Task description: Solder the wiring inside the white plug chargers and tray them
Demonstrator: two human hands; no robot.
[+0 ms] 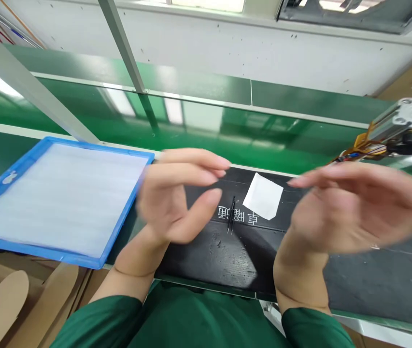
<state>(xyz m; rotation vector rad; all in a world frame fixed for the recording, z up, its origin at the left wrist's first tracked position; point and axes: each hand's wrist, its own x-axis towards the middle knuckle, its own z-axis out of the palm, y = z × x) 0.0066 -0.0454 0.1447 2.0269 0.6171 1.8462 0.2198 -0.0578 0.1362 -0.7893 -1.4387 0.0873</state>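
Both hands are raised above a black mat (227, 261) at the near edge of a green workbench (198, 135), and both hold nothing. The left hand (177, 193) has its fingers loosely curled toward the thumb, with a clear gap between them. The right hand (350, 208) is spread flat, its fingers pointing left — it is blurred, so finer detail is lost. The two hands are apart, palms roughly facing each other.

Between them, on the mat, lies a pair of black tweezers (231, 215), tips pointing toward the person. Just beside it, to the right, lies a small white sheet (262, 195) (one corner looks clipped). White printed characters run along the mat just below the two.

To the left, a shallow blue tray (64, 256) lined with white foam hangs over the bench edge, close to the left hand. At the far right sits a grey metal device (404, 123) with orange cables. Green sleeves (93, 324) cover both forearms, and brown cardboard (3, 304) shows at lower left.
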